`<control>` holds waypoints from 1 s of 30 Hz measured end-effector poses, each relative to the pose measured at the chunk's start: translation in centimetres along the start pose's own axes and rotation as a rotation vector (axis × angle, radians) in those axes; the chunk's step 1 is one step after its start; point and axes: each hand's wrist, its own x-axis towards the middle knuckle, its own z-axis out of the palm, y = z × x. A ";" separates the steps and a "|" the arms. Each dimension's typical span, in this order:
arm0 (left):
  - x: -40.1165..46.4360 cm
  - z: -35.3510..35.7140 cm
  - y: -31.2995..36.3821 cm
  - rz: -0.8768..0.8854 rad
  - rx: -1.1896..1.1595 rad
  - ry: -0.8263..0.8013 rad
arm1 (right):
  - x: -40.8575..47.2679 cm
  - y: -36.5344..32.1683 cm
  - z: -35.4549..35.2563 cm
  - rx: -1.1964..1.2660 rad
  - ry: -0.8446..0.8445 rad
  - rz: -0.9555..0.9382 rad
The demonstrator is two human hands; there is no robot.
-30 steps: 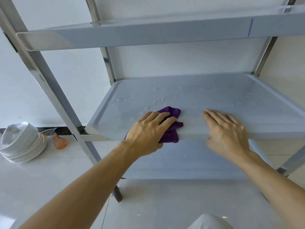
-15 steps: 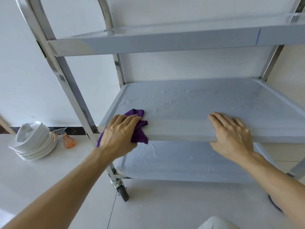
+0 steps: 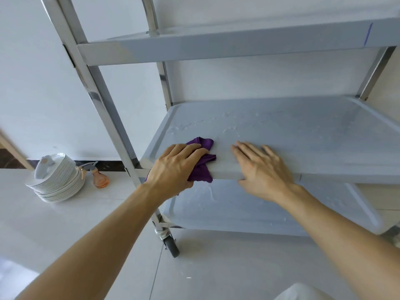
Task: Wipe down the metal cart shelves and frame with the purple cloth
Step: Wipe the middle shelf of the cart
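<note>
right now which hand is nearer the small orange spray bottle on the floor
Left. The left hand is just right of the small orange spray bottle; the right hand lies farther right.

A tall stack of white plates (image 3: 56, 180) sits on the pale tiled floor (image 3: 65, 230) by the white wall (image 3: 32, 83). Just beside it on the right stands a small orange spray bottle (image 3: 100, 177), in front of the dark baseboard (image 3: 112, 166)
</note>
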 end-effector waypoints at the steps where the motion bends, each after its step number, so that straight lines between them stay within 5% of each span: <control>1: -0.7 -0.4 -1.2 -0.037 0.016 -0.013 | -0.1 0.2 0.0 0.009 0.004 -0.003; 8: -3.4 -2.2 -3.4 -0.113 0.073 0.003 | -0.2 -0.3 -0.3 0.009 0.011 0.012; 12: -4.1 -4.6 -3.3 -0.117 -0.090 0.037 | 0.0 0.1 -0.1 -0.017 0.011 0.031; 17: -5.4 -9.7 -3.5 -0.549 -0.672 0.387 | 0.1 -0.3 -0.1 -0.062 -0.043 0.055; 25: -3.0 -14.2 -5.3 -0.768 -0.891 1.165 | 2.4 -3.2 -1.3 -0.020 -0.189 0.000; 27: -1.5 -14.6 -5.6 -0.728 -0.929 1.230 | 3.7 -5.1 -1.5 0.023 -0.210 -0.084; 30: 0.6 -13.9 -6.2 -0.661 -0.976 1.118 | 4.3 -6.7 -0.4 0.036 -0.237 -0.137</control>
